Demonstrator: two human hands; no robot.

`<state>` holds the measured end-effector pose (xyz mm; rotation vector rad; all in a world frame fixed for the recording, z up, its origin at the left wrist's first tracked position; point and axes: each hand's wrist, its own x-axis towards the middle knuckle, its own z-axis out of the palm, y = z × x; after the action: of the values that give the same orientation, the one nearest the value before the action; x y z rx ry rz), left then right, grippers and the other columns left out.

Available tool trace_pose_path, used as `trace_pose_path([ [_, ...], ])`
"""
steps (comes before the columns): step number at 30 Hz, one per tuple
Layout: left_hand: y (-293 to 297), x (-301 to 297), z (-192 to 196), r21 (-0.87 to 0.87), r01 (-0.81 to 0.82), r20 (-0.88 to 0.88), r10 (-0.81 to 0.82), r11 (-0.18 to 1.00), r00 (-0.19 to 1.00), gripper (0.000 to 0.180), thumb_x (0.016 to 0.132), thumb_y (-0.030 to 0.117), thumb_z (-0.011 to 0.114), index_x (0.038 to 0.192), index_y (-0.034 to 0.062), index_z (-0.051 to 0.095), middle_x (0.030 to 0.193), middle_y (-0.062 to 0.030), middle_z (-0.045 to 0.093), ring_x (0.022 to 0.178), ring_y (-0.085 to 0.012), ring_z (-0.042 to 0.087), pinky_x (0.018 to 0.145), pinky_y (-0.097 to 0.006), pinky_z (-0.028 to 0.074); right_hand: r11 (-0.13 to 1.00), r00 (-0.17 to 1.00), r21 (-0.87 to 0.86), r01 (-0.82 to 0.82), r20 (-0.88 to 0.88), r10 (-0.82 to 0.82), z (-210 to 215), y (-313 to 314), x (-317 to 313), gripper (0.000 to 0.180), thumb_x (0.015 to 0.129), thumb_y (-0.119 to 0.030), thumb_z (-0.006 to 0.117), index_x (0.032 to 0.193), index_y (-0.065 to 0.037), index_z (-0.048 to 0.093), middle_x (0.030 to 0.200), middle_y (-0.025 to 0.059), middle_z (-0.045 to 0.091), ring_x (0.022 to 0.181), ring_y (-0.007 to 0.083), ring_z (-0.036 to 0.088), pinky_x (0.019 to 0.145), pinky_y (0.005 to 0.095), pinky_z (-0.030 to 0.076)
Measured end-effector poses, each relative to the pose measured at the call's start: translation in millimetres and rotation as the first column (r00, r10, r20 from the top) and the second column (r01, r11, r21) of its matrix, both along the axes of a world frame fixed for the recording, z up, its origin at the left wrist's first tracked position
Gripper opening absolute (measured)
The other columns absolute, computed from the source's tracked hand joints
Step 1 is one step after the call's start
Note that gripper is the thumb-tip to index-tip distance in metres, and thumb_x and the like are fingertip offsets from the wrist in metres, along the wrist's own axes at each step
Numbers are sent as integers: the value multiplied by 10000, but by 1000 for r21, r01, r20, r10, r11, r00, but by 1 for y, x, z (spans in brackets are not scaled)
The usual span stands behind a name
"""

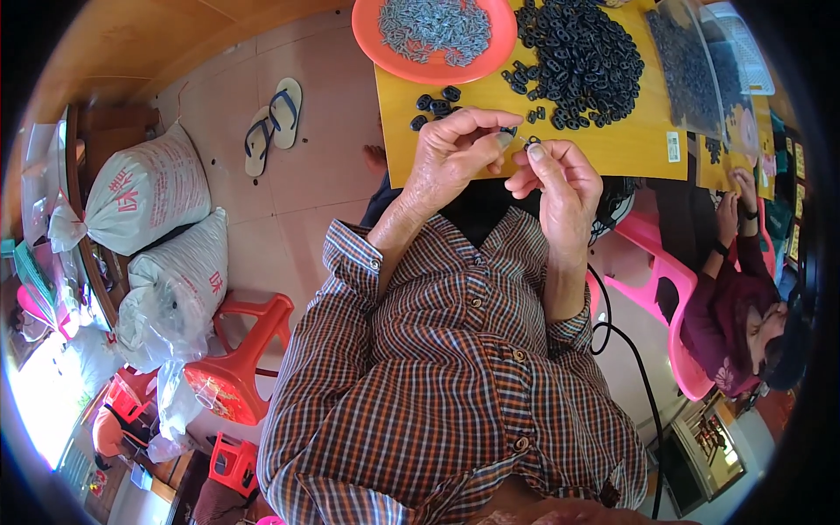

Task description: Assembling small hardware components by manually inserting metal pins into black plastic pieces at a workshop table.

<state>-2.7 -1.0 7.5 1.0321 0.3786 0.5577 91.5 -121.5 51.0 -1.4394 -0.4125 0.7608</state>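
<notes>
Black part (pixel 533 140) | hands: right hand (pixel 563 179) pinches it, left hand (pixel 457 150) something dark (pixel 507 130) | printed label (pixel 673 147) on yellow table (pixel 617 156) | red-lettered sacks (pixel 150 185)

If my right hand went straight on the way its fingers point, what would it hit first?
Most likely your left hand: it faces your right hand from just to the left, though this view leaves the depth between them unclear.

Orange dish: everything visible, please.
The dish is round, shallow, orange-red and plastic-looking, with a raised rim; the frame cuts its top. It sits upright on the yellow table, seemingly overhanging the left edge, and holds a loose heap of small grey, metallic-looking pins. Neither the left hand nor the right hand touches it.
</notes>
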Motion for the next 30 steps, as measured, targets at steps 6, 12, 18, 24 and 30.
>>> trace_pose_path([
  [6, -3, 0, 8, -35, 64, -35, -65, 997, 997, 159, 896, -1, 579, 1025, -11, 671, 814, -34, 615, 625, -74, 571, 592, -216, 494, 1000, 1000, 7, -12, 27, 12, -1, -3, -1, 170, 931, -130, 570, 905, 37, 584, 764, 104, 642, 562, 136, 611, 503, 224, 485],
  [12, -5, 0, 8, 66, 49, -30, -47, 997, 998, 124, 902, 36, 599, 986, -13, 676, 833, -29, 620, 632, -70, 572, 590, -209, 496, 1000, 1000, -20, -3, -24, 2, 1, -6, -1, 186, 934, -147, 571, 884, 32, 580, 758, 98, 629, 536, 122, 580, 483, 212, 452],
  [18, -7, 2, 7, 95, 74, -29, -71, 993, 997, 106, 904, 49, 603, 957, -14, 671, 817, -27, 619, 632, -64, 573, 579, -208, 501, 1000, 999, 1, 5, -31, -5, 0, -11, -1, 192, 935, -158, 572, 862, 19, 580, 750, 85, 616, 498, 103, 528, 448, 200, 390],
  [24, -9, 1, 10, 96, 99, -90, -90, 990, 992, 104, 914, 74, 602, 937, -7, 664, 755, -15, 620, 608, -57, 570, 567, -208, 499, 996, 985, 76, -44, -165, 56, -2, -15, 3, 185, 936, -147, 559, 832, 6, 572, 734, 85, 606, 472, 89, 484, 436, 194, 371],
  [30, -10, 0, 13, 87, 127, -106, -118, 988, 987, 120, 919, 89, 597, 924, -12, 662, 754, -26, 627, 601, -60, 570, 560, -205, 495, 983, 965, 171, -71, -238, 111, -4, -18, 6, 177, 935, -134, 549, 825, 4, 564, 726, 85, 601, 464, 84, 459, 426, 191, 364],
])
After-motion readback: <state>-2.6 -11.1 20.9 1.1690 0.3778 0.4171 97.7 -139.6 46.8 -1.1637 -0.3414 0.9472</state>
